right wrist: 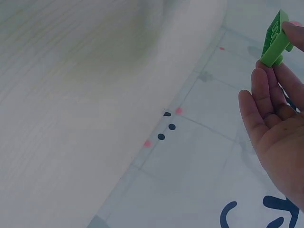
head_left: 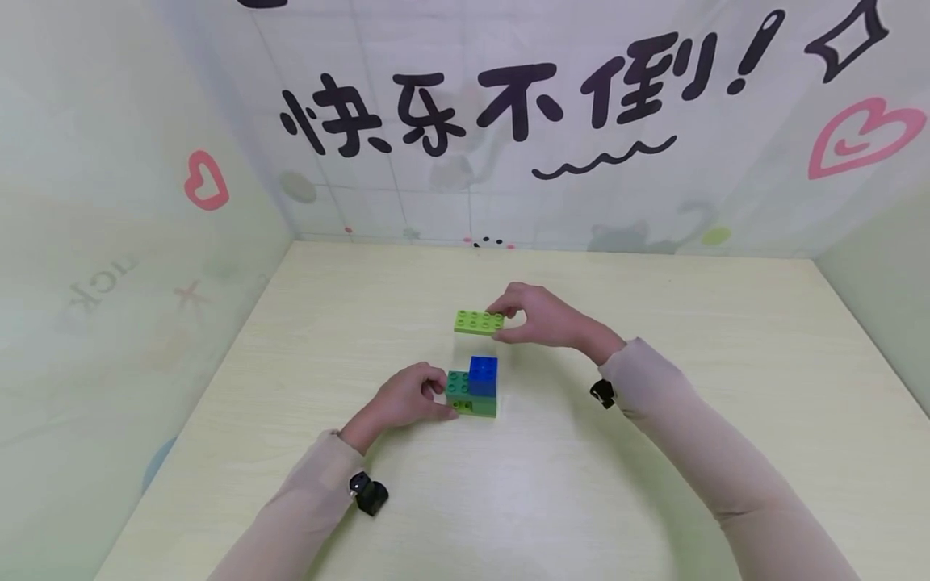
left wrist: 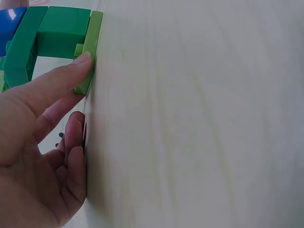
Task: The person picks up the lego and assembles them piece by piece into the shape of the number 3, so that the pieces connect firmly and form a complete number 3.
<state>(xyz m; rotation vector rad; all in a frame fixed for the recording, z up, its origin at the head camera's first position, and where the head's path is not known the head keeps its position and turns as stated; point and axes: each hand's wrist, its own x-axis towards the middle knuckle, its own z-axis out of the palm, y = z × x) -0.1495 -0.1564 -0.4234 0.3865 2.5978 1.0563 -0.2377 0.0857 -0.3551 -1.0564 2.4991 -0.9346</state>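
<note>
The lime-green flat brick (head_left: 479, 321) hangs in the air above the table (head_left: 581, 484), at about twelve o'clock from the small brick stack (head_left: 473, 393) and apart from it. The right hand (head_left: 541, 316) pinches its right end between thumb and curled fingers (right wrist: 268, 90); the studs face up. The stack, a blue brick (head_left: 483, 375) on dark green bricks (head_left: 458, 382) over a lime base plate (head_left: 475, 407), sits near the table's middle. The left hand (head_left: 407, 397) steadies it from nine o'clock, with a fingertip pressed on the base plate's edge and the other fingers loosely curled on the table.

To seat the flat brick well, I judge it should be kept level, its studs lined up over the stack, and pressed straight down while the left hand keeps the base from sliding.

No container shows in any view.
</note>
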